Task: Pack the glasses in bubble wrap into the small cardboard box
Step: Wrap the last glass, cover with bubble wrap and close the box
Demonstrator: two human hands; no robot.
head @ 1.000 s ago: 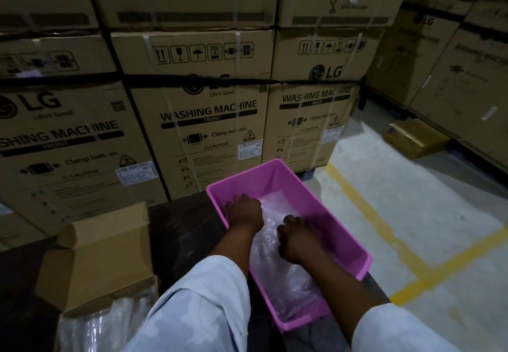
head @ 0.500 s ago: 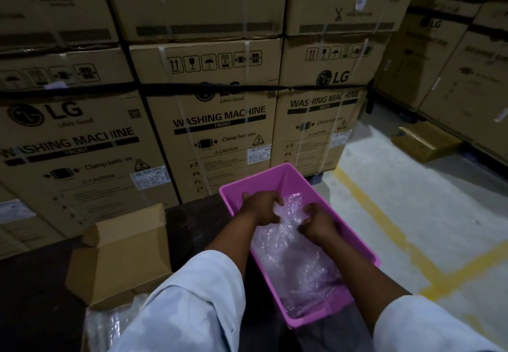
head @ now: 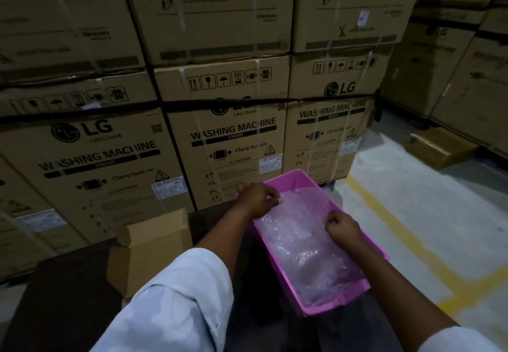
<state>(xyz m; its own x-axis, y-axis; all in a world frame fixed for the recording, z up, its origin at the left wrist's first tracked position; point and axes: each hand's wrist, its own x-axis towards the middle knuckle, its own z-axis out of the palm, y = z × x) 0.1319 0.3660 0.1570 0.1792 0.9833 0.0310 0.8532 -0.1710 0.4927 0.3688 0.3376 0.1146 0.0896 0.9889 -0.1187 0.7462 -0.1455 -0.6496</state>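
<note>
A pink plastic bin [head: 365,244] stands on a dark table, filled with clear bubble wrap [head: 305,244]. My left hand [head: 255,197] pinches the far left edge of the wrap above the bin's rim. My right hand [head: 343,228] grips the wrap's right edge over the bin's right wall. The sheet is raised and stretched between both hands. No glasses show through the wrap. A small cardboard box [head: 154,250] with its flaps open sits on the table left of the bin, beyond my left arm.
Tall stacks of washing machine cartons [head: 233,137] wall off the space right behind the table. A flat brown package [head: 439,147] lies on the concrete floor at the right, beside more cartons. Yellow floor lines [head: 406,244] run past the bin.
Both hands rose from the bottom of the bin, drawing the bubble wrap upward and apart. The view tilted up and the box slid right in view.
</note>
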